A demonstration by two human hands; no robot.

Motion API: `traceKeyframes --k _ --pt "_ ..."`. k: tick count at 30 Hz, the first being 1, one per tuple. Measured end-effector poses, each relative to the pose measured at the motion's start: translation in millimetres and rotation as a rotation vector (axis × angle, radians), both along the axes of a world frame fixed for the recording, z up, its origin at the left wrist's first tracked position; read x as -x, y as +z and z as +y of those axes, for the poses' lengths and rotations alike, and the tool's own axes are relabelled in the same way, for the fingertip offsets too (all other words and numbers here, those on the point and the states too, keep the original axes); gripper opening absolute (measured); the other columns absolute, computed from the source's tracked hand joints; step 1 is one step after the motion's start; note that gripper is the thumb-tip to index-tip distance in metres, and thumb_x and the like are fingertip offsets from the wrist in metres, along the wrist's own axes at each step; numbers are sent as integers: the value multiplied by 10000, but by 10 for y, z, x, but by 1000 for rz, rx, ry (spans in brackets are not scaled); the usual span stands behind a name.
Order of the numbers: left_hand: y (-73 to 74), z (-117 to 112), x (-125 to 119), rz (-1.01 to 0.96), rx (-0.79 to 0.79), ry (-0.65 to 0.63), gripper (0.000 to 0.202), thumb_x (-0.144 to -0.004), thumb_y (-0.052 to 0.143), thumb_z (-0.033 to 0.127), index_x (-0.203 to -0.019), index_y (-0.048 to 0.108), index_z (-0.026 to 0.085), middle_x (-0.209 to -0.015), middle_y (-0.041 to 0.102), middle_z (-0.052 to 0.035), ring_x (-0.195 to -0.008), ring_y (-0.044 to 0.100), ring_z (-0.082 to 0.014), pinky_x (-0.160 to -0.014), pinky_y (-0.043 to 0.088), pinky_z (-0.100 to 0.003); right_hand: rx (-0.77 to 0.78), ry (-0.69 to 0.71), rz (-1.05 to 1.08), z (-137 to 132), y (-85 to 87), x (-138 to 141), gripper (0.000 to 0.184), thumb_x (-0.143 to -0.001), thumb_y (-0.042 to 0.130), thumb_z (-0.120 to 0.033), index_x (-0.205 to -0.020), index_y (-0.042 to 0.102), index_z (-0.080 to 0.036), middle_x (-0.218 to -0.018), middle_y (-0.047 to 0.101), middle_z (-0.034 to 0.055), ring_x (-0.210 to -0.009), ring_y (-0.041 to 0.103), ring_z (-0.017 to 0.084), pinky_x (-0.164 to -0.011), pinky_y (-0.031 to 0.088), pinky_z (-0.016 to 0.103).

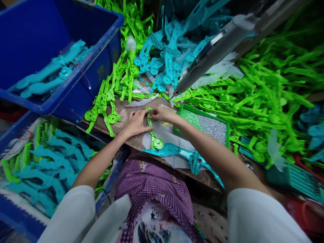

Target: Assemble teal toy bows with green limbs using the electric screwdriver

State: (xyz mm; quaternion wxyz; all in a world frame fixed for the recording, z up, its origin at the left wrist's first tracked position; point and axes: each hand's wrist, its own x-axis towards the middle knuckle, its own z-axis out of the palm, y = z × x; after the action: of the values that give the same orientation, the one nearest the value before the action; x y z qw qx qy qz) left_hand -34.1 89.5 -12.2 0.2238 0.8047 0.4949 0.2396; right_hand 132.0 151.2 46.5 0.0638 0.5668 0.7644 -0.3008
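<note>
A bright green plastic toy part (157, 143) with a round disc end lies on the worktable in front of me. My left hand (136, 123) holds it down from the left, fingertips at its upper end and thumb stretched across its arm. At that same upper end, my right hand (162, 114) is closed in a pinch; whatever is between its fingertips is hidden. Just below the green part rests a blue plastic toy part (177, 150), touching or very near its disc. Right of my right hand is a green tray (228, 135) holding many small silvery metal pieces.
A grey power screwdriver (215, 54) hangs tip down beyond my hands. Green parts (273, 98) and blue parts (169, 50) are heaped behind. At left stand a blue bin (101, 57) and a lower crate (22, 216) of parts. A green slotted basket (296, 182) sits right.
</note>
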Motion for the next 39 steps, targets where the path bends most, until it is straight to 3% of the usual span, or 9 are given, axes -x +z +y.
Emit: traceKeyframes --k 4,11,18,22,31,39 --pt "6 -7 -3 -8 2 4 725 -754 694 515 -1353 398 232 -1371 531 -107 -1277 461 -294 -1038 274 -445 -134 13 -4 -129 -12 0 154 -794 562 -253 -835 684 -168 -779 663 43 -702 546 133 -592 294 246" --pt "35 -23 5 6 5 -1 701 -768 682 525 -1345 399 246 -1380 524 -101 -1275 463 -290 -1038 288 -438 85 -168 333 -62 -146 -90 291 -683 615 -413 -568 547 -154 -510 407 -56 -540 358 75 -538 262 246" --pt "5 -10 -4 7 5 6 733 -748 702 525 -1343 398 224 -1353 542 -103 -1262 469 -287 -1031 279 -422 139 -204 364 44 -242 -148 238 -589 624 -361 -509 530 -157 -486 368 -68 -522 315 62 -514 221 252" --pt "26 -4 -8 5 40 6 750 -740 706 534 -1347 396 221 -1371 527 -107 -1272 456 -288 -1038 268 -427 185 -210 429 60 -223 -153 263 -580 638 -405 -561 583 -148 -504 403 -64 -540 321 65 -522 230 248" --pt "45 -8 -7 7 34 -8 745 -752 689 539 -1352 373 228 -1379 523 -108 -1287 445 -293 -1026 272 -440 221 -160 316 90 -272 -111 251 -597 642 -361 -512 506 -168 -472 362 -68 -493 309 60 -488 220 249" --pt "19 -10 -10 29 30 2 763 -751 694 537 -1359 356 225 -1375 524 -117 -1276 458 -294 -1039 269 -445 275 -68 25 167 -38 48 196 -680 640 -271 -552 530 -171 -442 374 -57 -465 351 74 -470 243 252"
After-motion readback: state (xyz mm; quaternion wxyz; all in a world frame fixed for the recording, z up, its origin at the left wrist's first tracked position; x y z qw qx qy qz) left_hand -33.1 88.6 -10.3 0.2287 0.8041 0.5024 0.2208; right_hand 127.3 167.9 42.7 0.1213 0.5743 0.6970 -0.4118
